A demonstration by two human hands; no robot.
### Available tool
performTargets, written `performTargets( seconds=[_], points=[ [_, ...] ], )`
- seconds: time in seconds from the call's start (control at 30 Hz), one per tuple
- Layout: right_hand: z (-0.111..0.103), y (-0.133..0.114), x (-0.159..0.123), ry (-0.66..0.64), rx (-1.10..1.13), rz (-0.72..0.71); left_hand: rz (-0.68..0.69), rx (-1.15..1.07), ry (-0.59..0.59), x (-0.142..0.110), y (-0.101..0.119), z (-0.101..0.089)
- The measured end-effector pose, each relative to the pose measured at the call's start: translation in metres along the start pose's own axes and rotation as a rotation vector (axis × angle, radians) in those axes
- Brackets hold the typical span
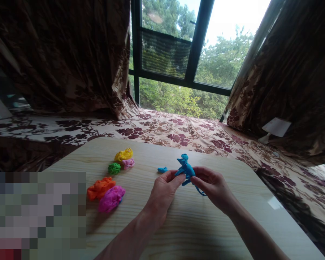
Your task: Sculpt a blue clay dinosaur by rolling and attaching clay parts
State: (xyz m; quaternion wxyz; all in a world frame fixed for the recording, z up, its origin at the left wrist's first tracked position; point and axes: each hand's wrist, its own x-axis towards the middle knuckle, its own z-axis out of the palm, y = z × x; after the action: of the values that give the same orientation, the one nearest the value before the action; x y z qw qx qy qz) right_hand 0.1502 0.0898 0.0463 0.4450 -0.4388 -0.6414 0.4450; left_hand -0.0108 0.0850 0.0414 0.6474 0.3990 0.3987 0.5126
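Left fingers [180,180] and right fingers [200,185] pinch the blue figure [189,170] between them, over the tabletop [222,231], which extends rightward to its slanted edge. A small blue piece [161,169] lies just beyond the left fingers.

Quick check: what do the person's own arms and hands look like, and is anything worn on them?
The left hand and right hand are ungloved. The left forearm and right forearm taper towards the wrist, with no sleeve, watch, bracelet or cable showing. No ring shows either, though parts of both hands are hidden.
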Motion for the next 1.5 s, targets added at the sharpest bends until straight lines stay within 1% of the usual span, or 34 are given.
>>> performTargets(
  seconds=[0.33, 0.53, 0.67, 0.77, 1.13, 1.37, 1.5],
  points=[
    [-0.001, 0.001, -0.001, 0.003, -0.026, -0.001, 0.037, 0.026, 0.013, 0.003, -0.005, -0.003],
    [-0.003, 0.002, 0.001, 0.038, -0.066, -0.032, 0.004, 0.041, 0.028, 0.002, -0.003, -0.002],
    [-0.006, 0.003, 0.002, 0.083, -0.107, -0.041, 0.008, 0.047, 0.059, 0.003, -0.004, -0.004],
    [-0.007, 0.004, 0.003, 0.103, -0.120, -0.038, 0.009, 0.044, 0.058, 0.004, -0.005, -0.005],
    [-0.007, 0.005, 0.003, 0.107, -0.133, -0.033, 0.007, 0.017, 0.125, 0.007, -0.009, -0.005],
    [-0.008, 0.002, 0.002, 0.108, -0.153, -0.050, 0.044, 0.005, 0.085, 0.008, -0.012, -0.007],
    [-0.009, 0.002, 0.002, 0.108, -0.166, -0.077, 0.022, -0.008, 0.093, 0.008, -0.011, -0.007]
  ],
)
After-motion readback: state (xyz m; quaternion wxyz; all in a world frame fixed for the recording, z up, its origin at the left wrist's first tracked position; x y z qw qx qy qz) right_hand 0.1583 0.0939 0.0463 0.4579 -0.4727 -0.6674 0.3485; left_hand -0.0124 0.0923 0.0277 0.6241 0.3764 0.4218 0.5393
